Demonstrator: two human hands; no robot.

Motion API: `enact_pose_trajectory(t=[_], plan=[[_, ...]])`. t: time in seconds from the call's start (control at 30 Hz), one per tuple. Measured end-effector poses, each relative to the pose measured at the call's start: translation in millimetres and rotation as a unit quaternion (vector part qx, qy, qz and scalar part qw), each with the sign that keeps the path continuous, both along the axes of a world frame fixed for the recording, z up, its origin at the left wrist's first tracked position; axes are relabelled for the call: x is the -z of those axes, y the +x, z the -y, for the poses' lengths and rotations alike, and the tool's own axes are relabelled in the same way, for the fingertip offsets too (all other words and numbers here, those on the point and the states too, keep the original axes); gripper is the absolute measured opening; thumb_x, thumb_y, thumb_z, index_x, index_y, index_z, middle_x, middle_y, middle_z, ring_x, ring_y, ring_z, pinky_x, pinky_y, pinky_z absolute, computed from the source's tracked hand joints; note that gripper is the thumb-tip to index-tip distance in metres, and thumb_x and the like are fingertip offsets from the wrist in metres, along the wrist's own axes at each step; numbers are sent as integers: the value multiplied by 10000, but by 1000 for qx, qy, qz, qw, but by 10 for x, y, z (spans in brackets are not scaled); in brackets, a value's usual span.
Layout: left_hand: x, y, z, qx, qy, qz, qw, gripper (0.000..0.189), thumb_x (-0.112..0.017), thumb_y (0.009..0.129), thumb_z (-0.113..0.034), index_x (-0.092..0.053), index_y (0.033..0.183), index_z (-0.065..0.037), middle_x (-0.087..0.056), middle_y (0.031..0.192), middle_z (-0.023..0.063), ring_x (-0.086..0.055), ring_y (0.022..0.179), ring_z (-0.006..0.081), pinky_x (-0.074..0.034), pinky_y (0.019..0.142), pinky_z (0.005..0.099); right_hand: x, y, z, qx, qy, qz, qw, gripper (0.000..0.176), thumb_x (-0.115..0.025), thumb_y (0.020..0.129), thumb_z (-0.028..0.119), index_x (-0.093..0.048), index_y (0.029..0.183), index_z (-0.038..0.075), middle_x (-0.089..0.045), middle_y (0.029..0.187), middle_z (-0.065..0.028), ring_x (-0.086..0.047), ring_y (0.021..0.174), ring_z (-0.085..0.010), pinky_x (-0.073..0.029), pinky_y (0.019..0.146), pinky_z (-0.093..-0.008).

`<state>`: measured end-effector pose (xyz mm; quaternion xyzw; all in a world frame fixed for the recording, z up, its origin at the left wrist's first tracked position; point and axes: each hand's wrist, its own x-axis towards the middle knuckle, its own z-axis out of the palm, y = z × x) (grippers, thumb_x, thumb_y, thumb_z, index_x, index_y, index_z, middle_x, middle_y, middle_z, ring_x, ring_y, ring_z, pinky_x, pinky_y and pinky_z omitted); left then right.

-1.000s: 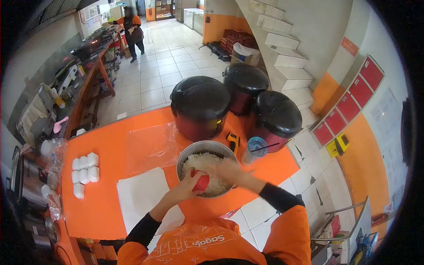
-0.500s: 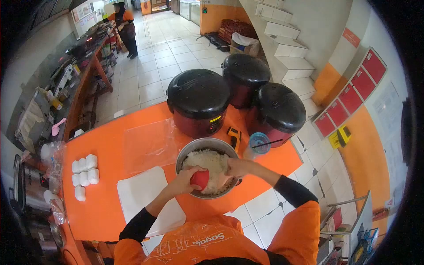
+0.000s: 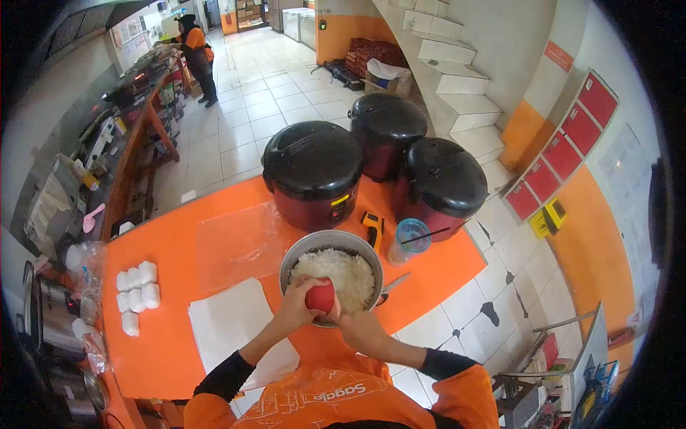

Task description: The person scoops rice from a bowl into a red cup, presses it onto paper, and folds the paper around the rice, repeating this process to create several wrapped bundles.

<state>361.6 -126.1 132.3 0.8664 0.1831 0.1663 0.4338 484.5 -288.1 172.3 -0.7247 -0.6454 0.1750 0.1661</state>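
Note:
A metal pot [image 3: 289, 266] of cooked white rice [image 3: 350, 275] stands on the orange table in front of me. Over the pot's near side, my left hand [image 3: 294, 304] is wrapped round a small red cup [image 3: 320, 297], which is tilted. My right hand [image 3: 359, 330] is closed at the near right rim, on a pale pink rice paddle [image 3: 334, 309], mostly hidden, with its flat end against the cup's mouth. To the left of the pot lie white paper sheets [image 3: 232, 322]. Several white wrapped portions [image 3: 136, 289] sit in rows farther left.
Three black-lidded rice cookers [image 3: 312, 161] stand at the table's far side. A yellow-black handheld device [image 3: 372, 227], a lidded cup with a straw [image 3: 410, 239] and a knife-like blade [image 3: 396, 282] lie or stand right of the pot. Another person [image 3: 196, 61] stands at the left counter.
My right hand has moved from the pot's right side to its near rim, bringing the paddle against the red cup. The cup has tilted. The blade beside the pot has come into view.

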Motion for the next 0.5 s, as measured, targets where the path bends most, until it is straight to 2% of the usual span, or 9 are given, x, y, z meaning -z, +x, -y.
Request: enact_pose_trajectory(t=[0.03,0.13,0.17,0.23,0.27,0.33,0.37,0.43,0.5], plan=[[-28,-11,-17,-4,11,10,1000,772,-846,553,-63,-526,1253,-126,-526,1249,149,-449,1212,353,-384,1030,441,-47,-42,45,-27,-3,42,999,263,-569,743,89,-565,916,-109,-608,643,-235,-635,584,-369,-512,518,-439],[-275,-28,56,-61,64,-5,996,843,-870,542,-85,-480,1289,-110,-481,1302,149,-445,1227,332,-378,1040,424,-256,-227,135,-29,-32,167,985,133,-562,738,47,-621,831,-27,-634,779,-202,-664,653,-305,-511,491,-389],[-347,-27,85,-87,85,-16,992,868,-879,538,-91,-463,1300,-103,-466,1320,149,-443,1233,323,-377,1042,416,-276,-219,168,-41,-14,166,985,140,-572,730,51,-624,841,-16,-633,764,-196,-665,645,-289,-505,476,-377],[-288,-45,-61,-21,-10,23,999,885,-888,538,-103,-439,1300,-92,-442,1342,150,-443,1237,299,-376,1045,411,-303,-124,254,-66,24,164,984,161,-592,714,59,-628,861,8,-632,735,-184,-668,630,-256,-493,445,-353],[-244,-53,-155,13,-57,42,997,894,-892,538,-109,-427,1300,-87,-431,1353,151,-443,1239,287,-375,1046,409,-295,-44,280,-29,11,149,988,216,-610,734,83,-613,930,-9,-631,709,-177,-659,610,-263,-499,465,-365],[-99,-64,-249,10,-112,107,988,924,-895,565,-110,-383,1334,-76,-411,1374,147,-402,1282,262,-352,1075,413,-281,183,322,45,-15,119,992,345,-647,776,132,-583,1066,-44,-628,658,-161,-642,570,-276,-510,505,-389],[-45,-86,-267,9,-141,139,980,940,-897,579,-111,-362,1351,-71,-401,1385,145,-382,1303,250,-340,1090,416,-325,315,352,66,42,92,993,338,-638,800,149,-580,1086,-22,-636,673,-158,-644,574,-274,-506,503,-393],[-43,-157,-313,12,-197,153,968,913,-880,604,-85,-327,1331,-94,-386,1395,114,-406,1281,232,-387,1058,394,-434,553,358,106,156,37,981,325,-620,848,184,-574,1126,21,-652,702,-151,-649,584,-270,-496,499,-402],[-220,-210,-311,19,-285,117,951,890,-861,636,-47,-292,1317,-115,-376,1409,84,-403,1284,208,-425,1041,364,-477,609,283,134,165,-106,971,308,-571,894,196,-558,1152,29,-652,728,-177,-645,600,-313,-496,518,-416]])
